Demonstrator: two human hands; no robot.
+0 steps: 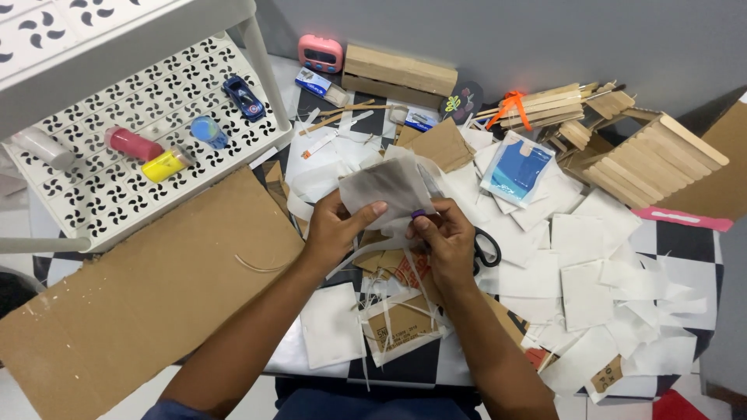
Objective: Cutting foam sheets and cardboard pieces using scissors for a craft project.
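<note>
The left hand (334, 229) pinches the near-left edge of a grey-white sheet of paper (387, 187), thumb on top and fingers curled beneath it. The right hand (443, 237) grips the same sheet at its near-right corner, and a small purple object (418, 213) shows between its fingertips; what it is cannot be told. Both hands are closed on the paper, close together but not touching, holding it raised above the middle of the table.

Just right of the right hand lie black-handled scissors (488, 247), partly hidden by the hand. White paper squares (583, 292) are strewn across the right half of the table, over a black-and-white chequered surface (685, 241). A large sheet of brown cardboard (148, 288) lies to the near left. Further left and far stands a white perforated shelf (93, 194) holding a red bottle (132, 144), a yellow bottle (166, 165), a blue-lidded pot (208, 131) and a blue toy car (244, 97). At the far edge sit a pink timer (320, 53) and a wooden block (398, 74); far right, bundles of wooden craft sticks (541, 105) and a stick-built structure (654, 159). A clear packet with a blue insert (517, 169) lies beside them.
</note>
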